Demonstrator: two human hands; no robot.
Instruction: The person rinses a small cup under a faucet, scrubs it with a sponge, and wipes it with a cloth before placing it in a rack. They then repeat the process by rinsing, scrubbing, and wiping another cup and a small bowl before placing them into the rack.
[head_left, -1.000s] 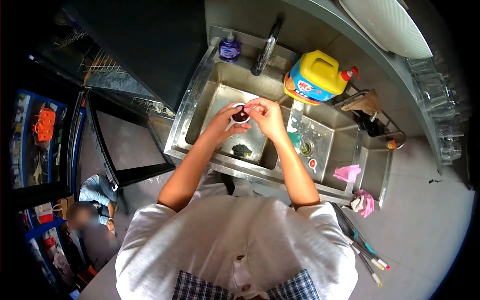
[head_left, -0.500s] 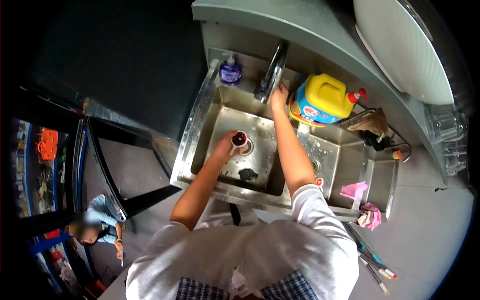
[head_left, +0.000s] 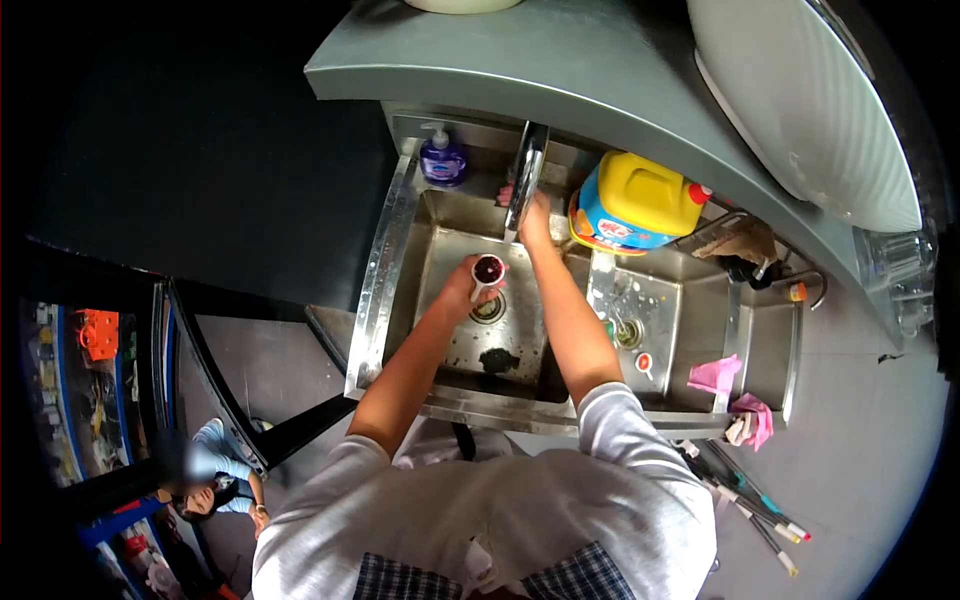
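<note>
My left hand [head_left: 463, 287] is closed around a small white cup [head_left: 480, 289] with dark red contents, holding it above the left sink basin [head_left: 440, 330]. My right hand [head_left: 536, 220] reaches in beside and behind the chrome faucet [head_left: 527, 180]. The spout hides most of its fingers. Something pink [head_left: 505, 195] shows just left of the spout; whether it is fingertips or a separate thing I cannot make out. A dark wet clump [head_left: 498, 360] lies in the basin below the drain [head_left: 488, 306].
Purple soap bottle [head_left: 442, 163] at the back left. A yellow jug [head_left: 640, 205] stands right of the faucet. The right basin [head_left: 690, 300] holds a small white cup [head_left: 643, 362]; pink cloths [head_left: 715, 375] hang nearby. A person [head_left: 215, 480] is at lower left.
My right hand has gone from beside the faucet to behind its spout. The left hand keeps the cup over the basin. The view has shifted slightly.
</note>
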